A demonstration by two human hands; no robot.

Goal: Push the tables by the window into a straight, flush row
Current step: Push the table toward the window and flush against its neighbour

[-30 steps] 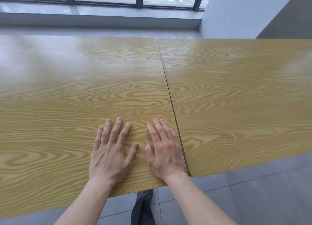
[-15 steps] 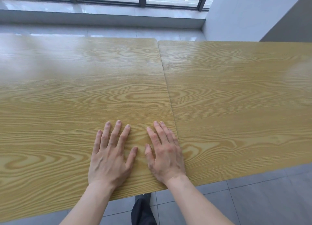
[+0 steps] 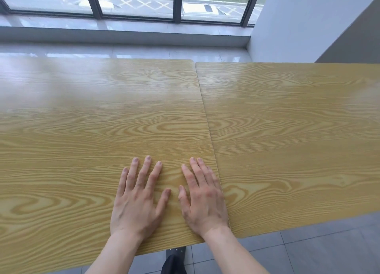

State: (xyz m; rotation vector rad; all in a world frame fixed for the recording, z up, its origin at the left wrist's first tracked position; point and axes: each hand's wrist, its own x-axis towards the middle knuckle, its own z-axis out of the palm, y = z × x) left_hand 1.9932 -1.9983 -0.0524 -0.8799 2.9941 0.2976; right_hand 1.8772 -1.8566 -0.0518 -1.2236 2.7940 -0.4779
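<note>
Both the left hand [image 3: 136,199] and the right hand [image 3: 203,199] are laid flat, fingers spread, on the left table [image 3: 82,140], which is butted against the right table [image 3: 298,140] below the window [image 3: 135,2]; a small forward nudge seems needed, since the far edges look slightly stepped.

Lighting: bright, even daylight from window [image 3: 131,4]. Pale glare across far left of table [image 3: 82,109]. Shadows faint. Focus sharp; wide-angle curvature at frame edges.
</note>
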